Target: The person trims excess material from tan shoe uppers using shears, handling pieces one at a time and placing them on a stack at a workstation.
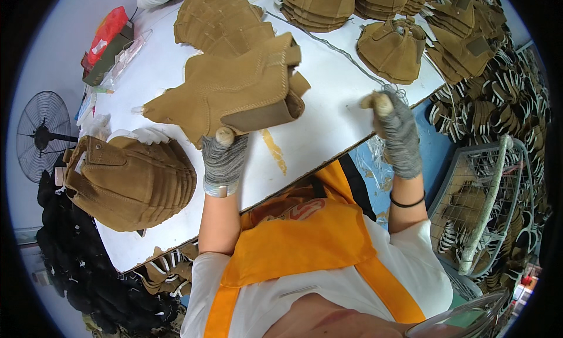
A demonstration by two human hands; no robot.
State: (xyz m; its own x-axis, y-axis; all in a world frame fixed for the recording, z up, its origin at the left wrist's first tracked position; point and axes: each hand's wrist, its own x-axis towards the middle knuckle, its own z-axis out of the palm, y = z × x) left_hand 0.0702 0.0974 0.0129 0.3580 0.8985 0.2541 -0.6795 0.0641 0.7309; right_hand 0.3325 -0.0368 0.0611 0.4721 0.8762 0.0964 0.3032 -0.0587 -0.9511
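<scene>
My left hand (224, 162), in a grey knit glove with bare fingertips, is closed on the lower edge of a brown suede boot upper (229, 88). The upper is held above the white table, its stitched seam and a darker patch facing up. My right hand (397, 135), gloved the same way, hovers over the table's front edge, apart from the upper. Its fingers are curled in with the thumb against them; whatever they may hold is too small to make out. A stack of similar uppers (135, 179) lies left of my left hand.
More stacked uppers (217, 21) lie along the far side of the white table (328, 109), with a grey cord (334, 47) running among them. A wire trolley (481, 203) stands at the right. A fan (44, 129) and a box with a red bag (108, 41) are at the left.
</scene>
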